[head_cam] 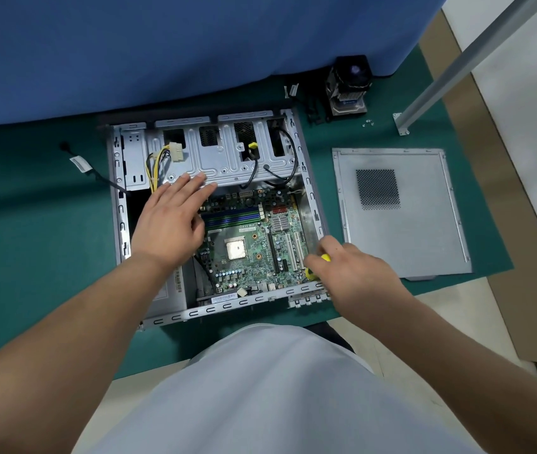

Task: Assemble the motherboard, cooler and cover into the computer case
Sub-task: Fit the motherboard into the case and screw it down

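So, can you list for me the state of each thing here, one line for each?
Computer case: open, lying on its side.
Motherboard: inside the case, processor bare.
Cooler: not fitted, standing on the mat.
Cover: off, lying flat to the right of the case.
Left hand: open, fingers spread, above the board's left edge.
Right hand: closed on a yellow screwdriver.

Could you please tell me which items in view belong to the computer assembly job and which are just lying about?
Part of the job:
computer case
motherboard
cooler
cover
yellow-handled tool in the right hand
small screws
left hand, over the case

Just lying about:
blue cloth
metal post
cardboard
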Tool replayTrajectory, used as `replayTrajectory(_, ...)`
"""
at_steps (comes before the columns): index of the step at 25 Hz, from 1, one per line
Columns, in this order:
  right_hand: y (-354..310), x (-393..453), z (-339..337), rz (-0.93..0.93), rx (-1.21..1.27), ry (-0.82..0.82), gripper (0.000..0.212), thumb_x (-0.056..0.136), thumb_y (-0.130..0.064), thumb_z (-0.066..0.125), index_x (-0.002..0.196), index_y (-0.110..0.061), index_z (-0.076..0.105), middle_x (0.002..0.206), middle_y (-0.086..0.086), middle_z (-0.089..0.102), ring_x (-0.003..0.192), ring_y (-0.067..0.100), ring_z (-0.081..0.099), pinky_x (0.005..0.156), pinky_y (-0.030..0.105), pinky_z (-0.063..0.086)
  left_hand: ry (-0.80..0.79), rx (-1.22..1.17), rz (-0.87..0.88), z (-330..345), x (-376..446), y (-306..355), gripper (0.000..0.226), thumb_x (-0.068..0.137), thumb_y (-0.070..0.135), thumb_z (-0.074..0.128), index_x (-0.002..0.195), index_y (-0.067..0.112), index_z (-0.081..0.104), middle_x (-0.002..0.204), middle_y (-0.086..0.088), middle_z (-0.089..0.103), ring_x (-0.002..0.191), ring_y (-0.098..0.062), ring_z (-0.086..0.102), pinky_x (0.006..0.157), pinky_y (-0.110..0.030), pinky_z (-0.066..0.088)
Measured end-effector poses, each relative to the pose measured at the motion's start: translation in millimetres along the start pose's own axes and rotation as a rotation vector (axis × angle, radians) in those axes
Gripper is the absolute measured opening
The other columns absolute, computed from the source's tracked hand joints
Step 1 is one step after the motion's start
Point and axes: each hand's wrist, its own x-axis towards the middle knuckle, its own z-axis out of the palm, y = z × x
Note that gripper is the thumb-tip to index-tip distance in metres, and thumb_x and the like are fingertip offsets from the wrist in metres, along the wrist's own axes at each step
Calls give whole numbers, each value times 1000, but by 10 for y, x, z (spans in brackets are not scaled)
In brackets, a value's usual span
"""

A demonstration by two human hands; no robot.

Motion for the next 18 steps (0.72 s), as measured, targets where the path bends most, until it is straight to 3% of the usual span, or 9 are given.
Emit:
replayTrajectory(2, -34, 43, -10, 54, -6, 50, 21, 100, -26, 55, 121, -23, 52, 108, 0, 47, 83, 25, 57, 59, 32, 44, 0, -1, 0, 2, -3, -2, 66, 94, 22, 53, 156, 33, 36, 163, 5, 36, 154, -15, 25, 127, -42, 16)
replayTrajectory(5, -64, 106, -27, 183, -83, 76, 44, 106, -56, 29, 120, -22, 53, 101, 0, 61, 86, 26, 66, 60, 30, 35, -9, 1, -2, -2, -2, 8, 65, 94, 23, 51, 157, 33, 35, 164, 5, 35, 154, -15, 25, 127, -44, 17)
replayTrajectory(7, -36, 96, -23, 124, -64, 70, 37, 102, -52, 44, 124, -22, 43, 113, 2, 53, 92, 25, 59, 59, 32, 35, -8, 2, -2, -7, -1, 10, 65, 94, 23, 51, 157, 33, 35, 164, 5, 35, 154, -15, 25, 127, -45, 18)
replayTrajectory(10, 46, 72, -17, 24, -39, -13, 46, 88, -17, 61, 126, -26, 36, 112, 2, 43, 87, 22, 42, 57, 33, 34, -6, 1, 0, -5, 1, 9, 65, 94, 23, 51, 157, 33, 35, 164, 5, 36, 154, -16, 25, 127, -45, 18)
replayTrajectory(11, 37, 77, -16, 38, -33, -2, 42, 89, -17, 59, 125, -25, 38, 103, 1, 44, 83, 22, 42, 56, 32, 32, -5, 2, -1, -2, 0, 10, 65, 94, 23, 51, 156, 33, 35, 164, 5, 35, 154, -15, 25, 127, -45, 18)
replayTrajectory(13, -16, 82, -6, 132, -27, 54, 25, 102, -37, 47, 121, -22, 45, 81, -3, 44, 73, 25, 46, 53, 29, 28, -5, 2, -4, 8, -2, 9, 65, 94, 22, 51, 157, 34, 35, 164, 6, 35, 154, -15, 25, 127, -45, 19)
replayTrajectory(15, -23, 80, -12, 210, -84, 73, 40, 105, -55, 31, 114, -20, 48, 70, -5, 45, 66, 24, 50, 51, 28, 23, -8, 3, -2, 15, 0, 10, 66, 94, 22, 52, 157, 34, 34, 164, 6, 35, 154, -15, 25, 127, -45, 18)
replayTrajectory(16, -16, 73, 8, 188, -100, 100, 43, 104, -59, 30, 114, -20, 47, 77, -4, 50, 70, 24, 53, 51, 28, 25, -8, 5, -4, 17, 1, 6, 66, 95, 22, 52, 157, 35, 34, 164, 6, 35, 154, -15, 24, 127, -44, 18)
replayTrajectory(18, 31, 42, 32, 71, -50, 122, 33, 101, -49, 47, 121, -23, 41, 105, 0, 51, 85, 23, 52, 55, 31, 31, -7, 8, -4, 18, 3, -3, 67, 94, 22, 53, 157, 35, 33, 164, 7, 34, 154, -14, 24, 127, -44, 17)
